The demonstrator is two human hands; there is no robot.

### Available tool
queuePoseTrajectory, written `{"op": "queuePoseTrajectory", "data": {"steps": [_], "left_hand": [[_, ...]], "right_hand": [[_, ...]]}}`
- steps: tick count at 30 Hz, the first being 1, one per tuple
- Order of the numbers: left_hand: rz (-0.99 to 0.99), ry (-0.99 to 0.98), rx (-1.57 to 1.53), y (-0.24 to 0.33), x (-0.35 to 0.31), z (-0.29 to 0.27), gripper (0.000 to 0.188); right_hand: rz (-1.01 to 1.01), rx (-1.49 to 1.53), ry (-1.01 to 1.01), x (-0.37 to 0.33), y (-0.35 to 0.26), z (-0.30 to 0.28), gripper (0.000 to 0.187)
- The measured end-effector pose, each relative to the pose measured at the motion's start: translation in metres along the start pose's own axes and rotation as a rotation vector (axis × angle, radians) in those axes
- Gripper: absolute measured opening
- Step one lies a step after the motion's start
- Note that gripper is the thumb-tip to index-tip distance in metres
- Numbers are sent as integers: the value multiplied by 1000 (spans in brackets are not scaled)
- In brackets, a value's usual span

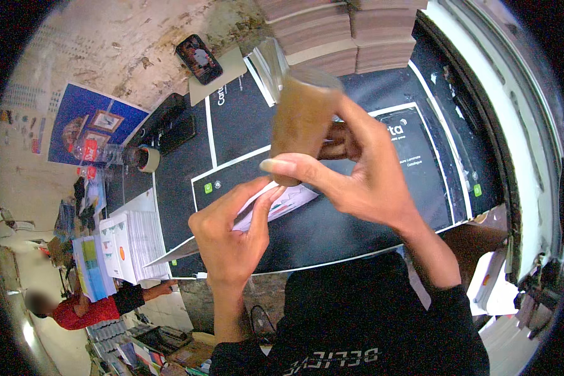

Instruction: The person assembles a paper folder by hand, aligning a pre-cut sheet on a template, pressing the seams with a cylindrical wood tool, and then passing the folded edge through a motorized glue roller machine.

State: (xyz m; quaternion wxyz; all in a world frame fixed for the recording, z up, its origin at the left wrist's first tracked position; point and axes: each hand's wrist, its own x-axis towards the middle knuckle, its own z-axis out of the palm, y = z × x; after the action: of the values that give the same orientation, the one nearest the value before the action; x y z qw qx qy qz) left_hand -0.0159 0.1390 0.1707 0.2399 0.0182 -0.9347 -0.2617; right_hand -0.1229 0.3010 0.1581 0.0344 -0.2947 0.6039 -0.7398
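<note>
My left hand pinches a folded white sheet with coloured print between thumb and fingers, over the black table. Just above its fold, my right hand grips a brown, block-like piece with rounded corners, held upright. Its thumb presses across the lower end, close to the left fingertips. Motion blurs the brown piece, so its material cannot be told. Part of the sheet is hidden by my fingers.
Stacks of brown-edged sheets stand at the back. A phone leans at the far left. A clear bottle, tape roll and pile of printed white sheets are on the left. A person in red is beyond.
</note>
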Motion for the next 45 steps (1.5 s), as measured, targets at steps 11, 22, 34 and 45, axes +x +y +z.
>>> {"op": "queuePoseTrajectory", "data": {"steps": [11,22,34,45], "left_hand": [[-153,28,-125,11,3,1,15],[-131,0,-174,16,5,-20,10],[-246,32,-544,45,23,-65,13],[-182,-23,-724,48,20,-55,55]], "right_hand": [[314,459,330,-38,40,23,44],[216,220,74,-6,4,5,49],[15,87,-167,54,-82,-3,58],[67,-320,-363,74,-107,3,60]]}}
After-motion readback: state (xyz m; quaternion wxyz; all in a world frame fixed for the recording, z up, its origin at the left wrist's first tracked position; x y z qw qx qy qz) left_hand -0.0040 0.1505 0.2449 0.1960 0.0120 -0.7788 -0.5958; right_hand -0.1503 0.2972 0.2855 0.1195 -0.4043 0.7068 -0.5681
